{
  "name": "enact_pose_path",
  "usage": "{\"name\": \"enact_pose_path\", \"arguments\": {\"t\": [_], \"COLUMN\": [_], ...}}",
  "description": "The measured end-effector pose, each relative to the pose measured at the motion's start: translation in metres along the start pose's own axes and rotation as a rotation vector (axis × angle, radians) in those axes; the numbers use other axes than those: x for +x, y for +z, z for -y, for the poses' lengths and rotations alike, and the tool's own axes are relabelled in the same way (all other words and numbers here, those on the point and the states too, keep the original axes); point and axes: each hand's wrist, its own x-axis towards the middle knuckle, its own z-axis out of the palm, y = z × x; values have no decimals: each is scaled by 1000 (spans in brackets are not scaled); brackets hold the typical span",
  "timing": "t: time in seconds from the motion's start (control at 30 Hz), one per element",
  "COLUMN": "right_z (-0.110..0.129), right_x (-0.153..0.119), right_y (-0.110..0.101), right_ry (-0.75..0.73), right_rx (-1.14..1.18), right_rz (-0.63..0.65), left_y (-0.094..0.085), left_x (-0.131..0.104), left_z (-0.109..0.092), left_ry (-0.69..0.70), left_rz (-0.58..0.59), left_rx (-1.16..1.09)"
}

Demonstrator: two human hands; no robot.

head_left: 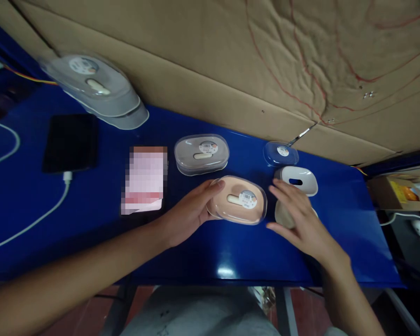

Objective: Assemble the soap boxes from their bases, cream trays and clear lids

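My left hand (pixel 199 205) is closed on the left end of a peach oval soap box (pixel 219 207), its thumb on top. The soap box has a clear lid and a round white label. To the right of it my right hand (pixel 297 212) is open, thumb and fingers apart, with a gap between it and the soap box. Partly hidden behind that hand are a white oval dish (pixel 306 177) with a slot in its middle and a beige piece (pixel 283 215). A clear oval lid (pixel 276 151) with a label lies just behind them.
A grey lidded soap box (pixel 189 158) sits behind the peach one. At the back left stands a stack of similar grey boxes (pixel 119 109). A lit phone (pixel 145 175) and a black device (pixel 70 142) with a white cable lie left. Cardboard (pixel 196 56) lines the blue table's (pixel 196 261) back.
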Motion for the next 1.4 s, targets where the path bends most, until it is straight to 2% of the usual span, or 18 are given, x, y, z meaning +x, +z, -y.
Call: {"name": "enact_pose_path", "arguments": {"t": [0.07, 0.17, 0.23, 0.3, 0.4, 0.5, 0.63, 0.73, 0.83, 0.93, 1.03, 1.13, 1.23, 1.3, 1.4], "right_z": [-17, -42, -49, -47, -27, 1, 27, 32, 28, 21, 11, 0, -5, -4, 1], "right_x": [-35, -84, -103, -107, -85, -46, 3, 22, 28, 27, 23, 18, 16, 15, 16], "right_y": [-4, 6, 14, 19, 22, 24, 29, 33, 38, 39, 34, 27, 25, 26, 29], "right_ry": [139, 315, 369, 363, 298, 213, 73, 10, 1, 20, 68, 122, 158, 165, 157], "right_rx": [-32, -110, -110, -63, 67, 167, 194, 167, 175, 172, 146, 157, 188, 197, 198], "right_rz": [-3, -45, -68, -115, -232, -307, -259, -201, -204, -258, -325, -408, -467, -467, -454], "left_y": [-2, -6, -9, -10, -8, -2, 1, 0, -1, 2, 3, 0, -4, -4, -5], "left_x": [1, 3, 5, 6, 5, 3, 2, 2, 1, -2, -5, -5, 0, 5, 16], "left_z": [0, 2, 3, 4, 3, 2, 5, 7, 8, 7, 6, 8, 10, 13, 16], "left_ry": [-10, 1, 15, 34, 36, 30, 36, 38, 30, 28, 104, 320, 549, 613, 654], "left_rz": [2, 49, 92, 113, 118, 116, 87, 70, 66, 36, -22, 29, -3, -33, -12], "left_rx": [-11, -40, -60, -69, -47, -13, 29, 38, 28, 33, 125, 412, 844, 1053, 1198]}}
